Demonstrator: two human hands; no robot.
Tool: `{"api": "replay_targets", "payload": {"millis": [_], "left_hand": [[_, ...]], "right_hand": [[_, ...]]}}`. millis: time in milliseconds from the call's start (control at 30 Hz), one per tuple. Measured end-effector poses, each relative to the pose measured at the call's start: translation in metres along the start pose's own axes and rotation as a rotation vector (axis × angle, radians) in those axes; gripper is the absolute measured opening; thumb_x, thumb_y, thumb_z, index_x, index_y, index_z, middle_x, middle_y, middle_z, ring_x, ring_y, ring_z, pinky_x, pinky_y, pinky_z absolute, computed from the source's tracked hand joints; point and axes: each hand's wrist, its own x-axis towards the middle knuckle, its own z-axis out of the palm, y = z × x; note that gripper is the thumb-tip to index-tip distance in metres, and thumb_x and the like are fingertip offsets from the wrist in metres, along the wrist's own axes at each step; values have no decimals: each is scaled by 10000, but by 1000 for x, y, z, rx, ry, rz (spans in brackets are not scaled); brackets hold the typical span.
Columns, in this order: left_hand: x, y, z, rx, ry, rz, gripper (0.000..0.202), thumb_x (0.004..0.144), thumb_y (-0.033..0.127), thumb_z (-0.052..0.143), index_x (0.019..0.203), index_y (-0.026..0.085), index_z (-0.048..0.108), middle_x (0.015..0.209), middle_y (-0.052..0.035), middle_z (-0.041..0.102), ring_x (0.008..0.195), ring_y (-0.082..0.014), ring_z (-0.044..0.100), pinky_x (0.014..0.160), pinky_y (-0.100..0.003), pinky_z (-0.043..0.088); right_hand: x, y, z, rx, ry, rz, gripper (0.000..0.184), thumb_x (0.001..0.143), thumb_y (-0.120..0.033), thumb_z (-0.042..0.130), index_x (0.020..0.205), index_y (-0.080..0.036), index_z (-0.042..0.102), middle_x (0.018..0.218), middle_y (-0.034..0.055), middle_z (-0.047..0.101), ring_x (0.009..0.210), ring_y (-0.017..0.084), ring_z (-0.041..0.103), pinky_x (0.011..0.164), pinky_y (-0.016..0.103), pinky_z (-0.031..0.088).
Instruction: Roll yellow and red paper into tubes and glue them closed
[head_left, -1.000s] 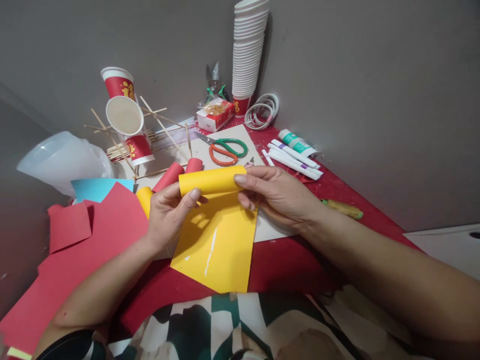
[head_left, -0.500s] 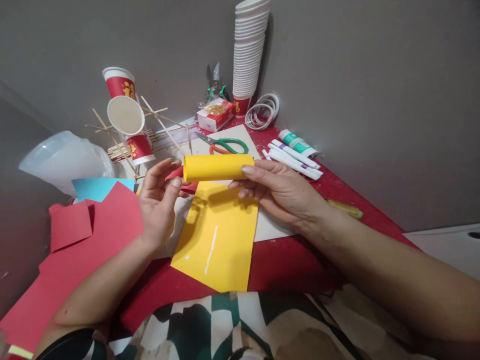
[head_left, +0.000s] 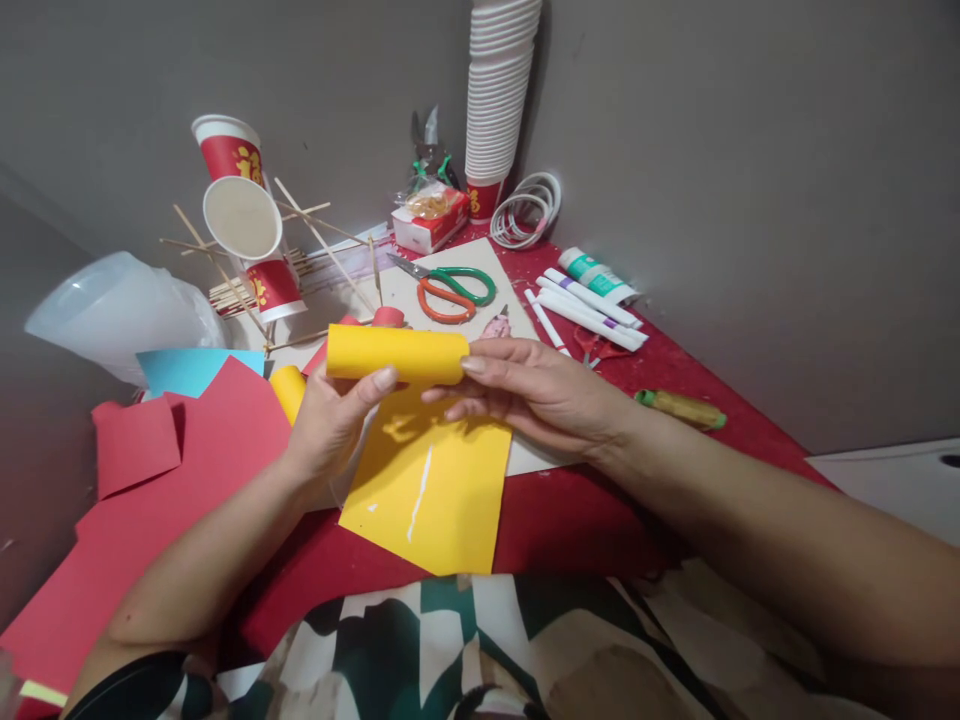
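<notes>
1. Head view, change against the frame half a second ago: left hand (head_left: 326,415), then apart from the yellow tube (head_left: 397,354), is now on its left part; the tube sits farther left and slightly lower.
2. Left hand, state: thumb against the tube's lower front, fingers mostly hidden behind it; grip reads as a light clasp.
3. Right hand (head_left: 536,385), state: thumb and forefinger pinch the tube's right end; remaining fingers extend loosely beneath.
4. Tube position: held roughly level in both hands, above the upper part of a flat yellow sheet (head_left: 457,500). White streak on that sheet; cannot tell whether glue or a tear.
5. Done, as judged: held tube looks fully rolled. Its seam is out of view, so bonding cannot be confirmed. Another yellow tube (head_left: 286,392) lies beside the left hand; a red tube (head_left: 388,317) shows behind the held one.
6. Left over: yellow sheet and large red sheet (head_left: 217,450) are unrolled. Scissors (head_left: 427,276) lie untouched on the pale board (head_left: 480,262).
</notes>
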Motion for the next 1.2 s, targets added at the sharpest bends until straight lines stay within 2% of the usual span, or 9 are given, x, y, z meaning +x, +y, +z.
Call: {"api": "replay_targets", "payload": {"millis": [167,267,467,567,667,867,1000,1100,1200], "left_hand": [[15,9,-12,-60,164,59,389,727,437,823,988,214,639,1048,-66,740,1034,-241,705,871,-355,599],[26,10,-23,-64,279,60,412,705,478,828,968,239,619,1042,-64,729,1038,-248,704,811,-334,618],[35,3,-30,-62,267,23,449,715,530,794,972,232,577,954,-52,708,929,-239,737,638,-277,602],[36,0,-31,-17,264,13,466,719,550,781,982,215,591,883,-54,707,820,-211,733,487,-218,520],[36,-3,-32,0,262,39,452,709,537,802,970,217,619,824,-43,695,738,-190,713,429,-213,478],[33,-8,-30,-5,206,47,346,740,446,810,964,251,632,895,-25,687,799,-188,700,558,-250,551],[32,-10,-29,55,185,22,381,730,456,802,991,226,647,971,-47,701,856,-192,682,635,-259,555],[31,-9,-29,102,153,9,405,721,452,800,1015,208,667,999,-56,704,856,-182,668,649,-245,528],[31,-7,-29,114,124,-21,403,714,443,804,1013,200,685,987,-52,695,827,-166,646,655,-240,523]], "right_hand": [[3,-9,-5,-121,289,-96,159,695,-195,808,851,-188,776,990,44,763,828,109,706,601,147,533],[7,-9,-10,-200,394,-197,261,647,-71,739,866,-211,763,1034,13,752,845,99,677,698,190,547],[7,-2,-15,-355,325,-286,401,648,-62,641,998,-234,732,1220,27,716,1118,193,647,954,385,548],[5,-3,-13,-332,320,-278,396,647,-66,653,994,-239,729,1231,19,711,1141,192,633,1003,405,518],[3,-7,-8,-264,346,-246,388,623,-44,656,945,-242,742,1186,1,718,1104,176,625,1016,384,492],[1,-10,-2,-185,371,-232,394,566,-24,647,866,-248,770,1054,-15,721,911,143,597,924,330,495],[2,-9,-3,-195,368,-207,408,535,-34,665,857,-259,775,1069,-12,723,977,162,597,835,298,510],[3,-7,-4,-240,345,-190,369,549,-64,678,850,-257,773,1062,2,726,1013,184,616,812,301,526],[2,-6,-5,-400,306,-172,297,634,-138,674,897,-234,772,993,35,737,936,202,655,784,338,548]]}}
